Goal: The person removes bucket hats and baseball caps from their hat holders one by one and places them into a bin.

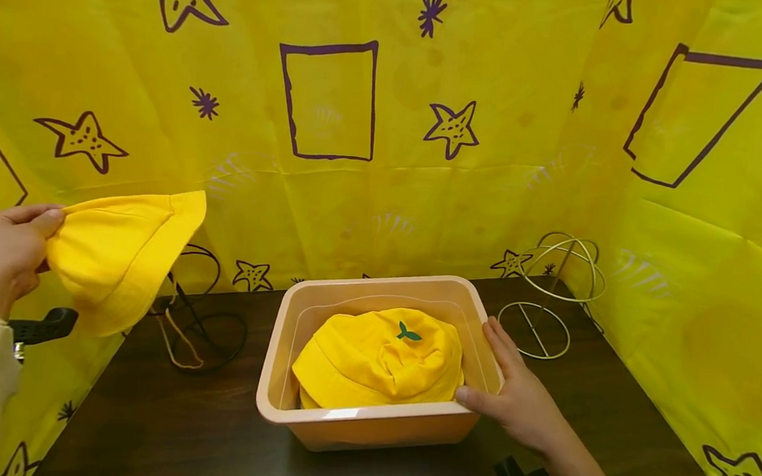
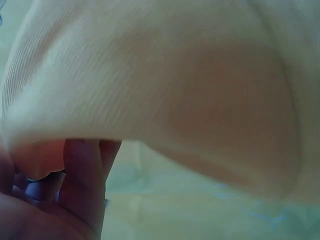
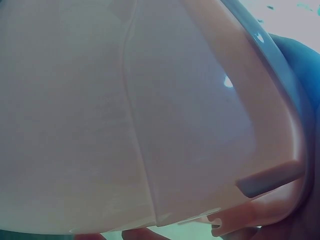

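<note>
In the head view, my left hand (image 1: 4, 259) pinches a yellow cloth bucket hat (image 1: 118, 249) by its crown, up at the left, with the brim facing right. The hat's fabric (image 2: 165, 85) fills much of the left wrist view, the left fingers (image 2: 82, 185) below it. A peach plastic tub (image 1: 367, 432) stands mid-table, and my right hand (image 1: 516, 395) grips its right end, thumb at the near corner. Inside lies another yellow hat (image 1: 352, 361) with a green sprout mark. The right wrist view shows the tub's wall (image 3: 190, 115) close up.
A black wire stand (image 1: 212, 326) is behind the raised hat on the left of the dark table (image 1: 182, 430). Toward the back right is a cream wire stand (image 1: 566, 295). Yellow sheets (image 1: 382, 216) with drawn stars enclose the table.
</note>
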Demonstrator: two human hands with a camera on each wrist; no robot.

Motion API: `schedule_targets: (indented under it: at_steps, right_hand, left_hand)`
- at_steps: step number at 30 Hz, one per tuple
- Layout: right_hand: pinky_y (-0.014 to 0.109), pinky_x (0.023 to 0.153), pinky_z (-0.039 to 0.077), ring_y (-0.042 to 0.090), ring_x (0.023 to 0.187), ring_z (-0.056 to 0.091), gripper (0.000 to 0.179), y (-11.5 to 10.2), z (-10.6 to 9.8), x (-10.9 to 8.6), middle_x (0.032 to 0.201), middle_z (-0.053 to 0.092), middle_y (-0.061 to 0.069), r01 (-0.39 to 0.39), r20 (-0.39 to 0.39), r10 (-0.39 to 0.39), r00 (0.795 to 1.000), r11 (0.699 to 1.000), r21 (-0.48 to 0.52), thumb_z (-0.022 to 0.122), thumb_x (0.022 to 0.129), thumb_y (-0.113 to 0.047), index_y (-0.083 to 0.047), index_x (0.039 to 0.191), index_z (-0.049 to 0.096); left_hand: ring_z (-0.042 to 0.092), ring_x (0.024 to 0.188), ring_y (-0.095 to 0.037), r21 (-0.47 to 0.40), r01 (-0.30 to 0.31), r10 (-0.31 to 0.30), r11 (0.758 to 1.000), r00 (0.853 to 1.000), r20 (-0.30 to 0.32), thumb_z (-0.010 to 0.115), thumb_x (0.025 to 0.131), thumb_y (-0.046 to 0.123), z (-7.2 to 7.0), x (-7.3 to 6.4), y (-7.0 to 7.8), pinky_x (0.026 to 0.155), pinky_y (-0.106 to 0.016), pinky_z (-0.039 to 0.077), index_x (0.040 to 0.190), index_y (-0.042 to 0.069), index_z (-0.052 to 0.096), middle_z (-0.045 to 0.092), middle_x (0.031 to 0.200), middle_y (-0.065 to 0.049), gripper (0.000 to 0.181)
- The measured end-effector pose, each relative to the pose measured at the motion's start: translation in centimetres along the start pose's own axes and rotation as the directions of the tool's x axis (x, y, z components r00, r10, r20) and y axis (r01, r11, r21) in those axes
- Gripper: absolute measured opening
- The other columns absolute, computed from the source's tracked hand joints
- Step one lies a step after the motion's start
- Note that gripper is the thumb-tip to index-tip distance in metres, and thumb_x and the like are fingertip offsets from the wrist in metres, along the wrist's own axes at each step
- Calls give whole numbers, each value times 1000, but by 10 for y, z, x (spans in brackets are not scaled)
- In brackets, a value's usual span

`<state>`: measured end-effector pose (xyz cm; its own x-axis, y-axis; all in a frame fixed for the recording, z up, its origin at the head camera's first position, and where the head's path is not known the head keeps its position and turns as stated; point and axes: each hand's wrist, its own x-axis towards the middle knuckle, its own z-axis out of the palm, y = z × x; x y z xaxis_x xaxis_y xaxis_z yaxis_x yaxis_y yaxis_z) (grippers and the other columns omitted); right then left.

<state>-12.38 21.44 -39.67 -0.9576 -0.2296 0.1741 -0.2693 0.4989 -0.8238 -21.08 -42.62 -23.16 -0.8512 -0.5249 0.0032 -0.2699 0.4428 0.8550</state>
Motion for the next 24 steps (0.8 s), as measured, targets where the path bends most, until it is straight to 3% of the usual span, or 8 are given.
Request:
schedule_targets:
  at_steps: [3, 8, 16, 20, 24]
  right_hand:
    - [67, 105, 24, 45, 144, 13, 105, 1, 0, 0, 165, 7, 7, -3, 0, 3, 1000, 1000, 2, 83, 80, -31, -7, 160, 18]
    - [67, 104, 24, 46, 144, 13, 105, 0, -1, 0, 165, 7, 7, 3, 1, -3, 1000, 1000, 10, 83, 80, -30, -8, 160, 18]
    - [68, 105, 23, 45, 145, 12, 105, -3, -1, -1, 165, 6, 7, 4, 9, -4, 1000, 1000, 22, 83, 80, -30, -9, 160, 18]
    - [68, 105, 22, 45, 145, 11, 105, -4, -1, -1, 165, 6, 8, -5, 9, 5, 1000, 1000, 30, 83, 80, -30, -9, 160, 18]
    - [69, 105, 21, 45, 145, 10, 105, -3, -1, -1, 165, 6, 7, -8, 8, 8, 1000, 1000, 30, 83, 80, -32, -9, 160, 18]
  left_hand:
    - [51, 48, -13, -11, -38, 38, 999, 999, -7, 53, 91, 59, -3, -5, 10, 36, -31, 38, 127, 43, 56, 53, 69, 18, 39]
    - [52, 47, -13, -19, -98, 98, 995, 995, 6, 54, 90, 58, -4, -14, 23, 35, -32, 37, 121, 43, 59, 54, 69, 19, 35]
    - [58, 48, -12, -62, -173, 176, 983, 983, 42, 57, 93, 51, -6, -32, 44, 32, -32, 35, 102, 43, 61, 57, 70, 18, 13]
    - [60, 51, -8, -134, -214, 222, 968, 974, 40, 60, 93, 46, -3, -40, 54, 35, -27, 42, 101, 40, 65, 59, 74, 18, 11]
    - [63, 58, -5, -285, -257, 282, 923, 958, 49, 64, 93, 36, 1, -47, 66, 44, -22, 50, 98, 33, 71, 62, 81, 15, 9]
